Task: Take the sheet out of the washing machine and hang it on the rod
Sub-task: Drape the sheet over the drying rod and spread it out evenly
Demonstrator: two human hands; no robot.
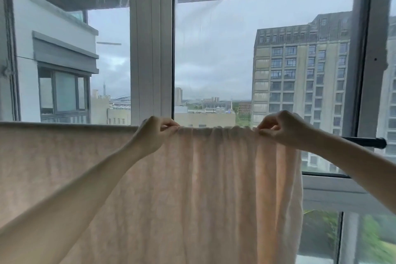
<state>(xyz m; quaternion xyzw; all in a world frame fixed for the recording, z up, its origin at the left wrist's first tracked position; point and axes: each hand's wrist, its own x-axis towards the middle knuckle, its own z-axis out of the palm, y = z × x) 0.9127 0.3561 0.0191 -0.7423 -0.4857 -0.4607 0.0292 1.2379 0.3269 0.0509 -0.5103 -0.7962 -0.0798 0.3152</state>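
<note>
Window (214,49) fills the upper 2/3 of the frame, w/ pale frame posts at centre and right; grey sky, a tall block at right and a white bldg at upper left show through the glass. Sheet (192,188), pale pink-beige, covers the lower half from the left edge to right of centre, draped over the rod (364,142) and hanging down; top edge is flat at left, bunched into folds at centre btwn the two hands. Only the rod's dark right end shows, sticking out past the sheet at mid right; the rest is under cloth. Left hand (154,135), centre-left, pinches the sheet's top edge, fingers curled over it. Right hand (282,128), centre-right, pinches the same edge w/ thumb and fingertips. Both forearms are bare, reaching up from the lower corners.
</note>
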